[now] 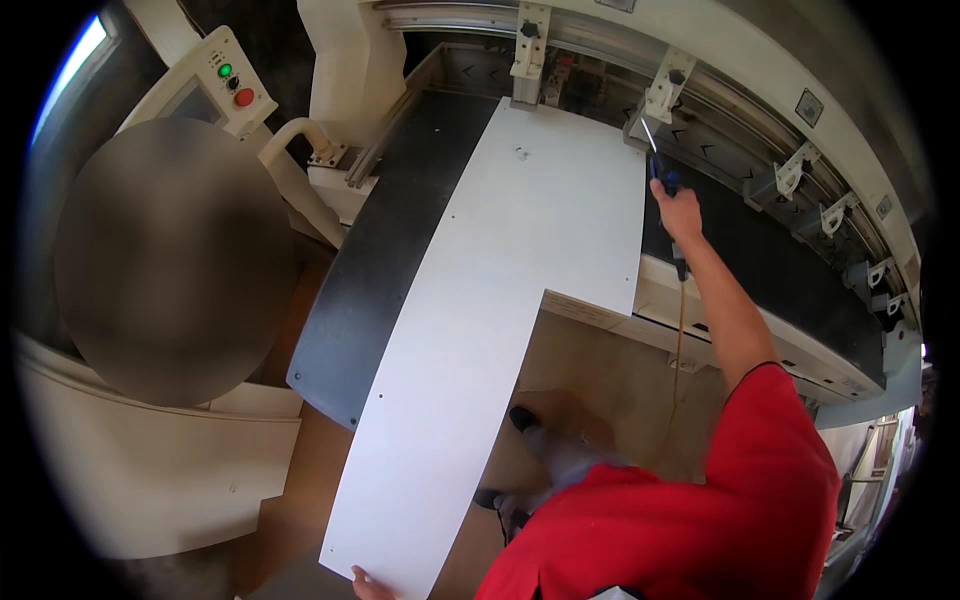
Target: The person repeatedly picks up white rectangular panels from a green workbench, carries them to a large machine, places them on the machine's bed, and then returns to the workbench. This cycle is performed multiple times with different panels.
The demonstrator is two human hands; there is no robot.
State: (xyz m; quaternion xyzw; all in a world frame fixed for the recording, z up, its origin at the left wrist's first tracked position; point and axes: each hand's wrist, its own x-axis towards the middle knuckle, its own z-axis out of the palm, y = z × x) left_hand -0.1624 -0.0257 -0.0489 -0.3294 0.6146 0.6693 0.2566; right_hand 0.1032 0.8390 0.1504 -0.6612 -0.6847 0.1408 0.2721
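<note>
A long white L-shaped panel [470, 270] with several small holes lies across the black machine table [400, 190]. Its narrow arm reaches back toward me, past the table's rounded end. At the panel's near end my left hand [370, 584] is closed on its edge, one or two fingers showing on top and the rest cut off by the frame. In my right hand [680, 212] is a blue air blow gun [660, 172] with a thin metal nozzle and a hose hanging below. The nozzle points away from me, beside the panel's far right corner; my fingers wrap round its handle.
Clamp brackets [664, 92] line the machine's rail along the far and right sides. A control panel [225, 85] with green and red buttons stands at the far left. A blurred grey oval [175, 260] covers much of the left. A yellowish hose [681, 340] hangs beside the table.
</note>
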